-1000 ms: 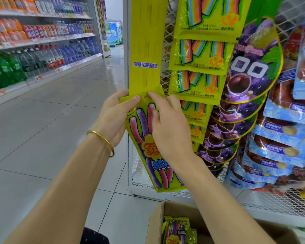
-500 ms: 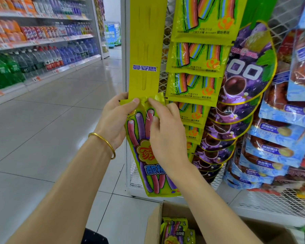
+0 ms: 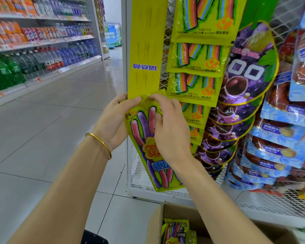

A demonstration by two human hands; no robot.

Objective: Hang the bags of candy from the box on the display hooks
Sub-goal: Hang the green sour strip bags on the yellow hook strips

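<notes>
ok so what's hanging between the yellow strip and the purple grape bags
A column of rainbow-striped candy bags hangs between the yellow strip and the purple grape bags, in the head view.

Left hand (image 3: 113,124) and right hand (image 3: 171,131) seem to have bunched the candy bag (image 3: 146,145) tighter.

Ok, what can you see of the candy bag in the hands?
The bag is a long, glossy yellow-green plastic pouch printed with pink and purple candy sticks, a round orange logo and blue characters. It hangs tilted, its bottom end swung to the right, with its crumpled top edge at the lower end of the yellow strip. The left hand and the right hand both pinch that top edge. Whether it is hooked on yet cannot be told.
</notes>
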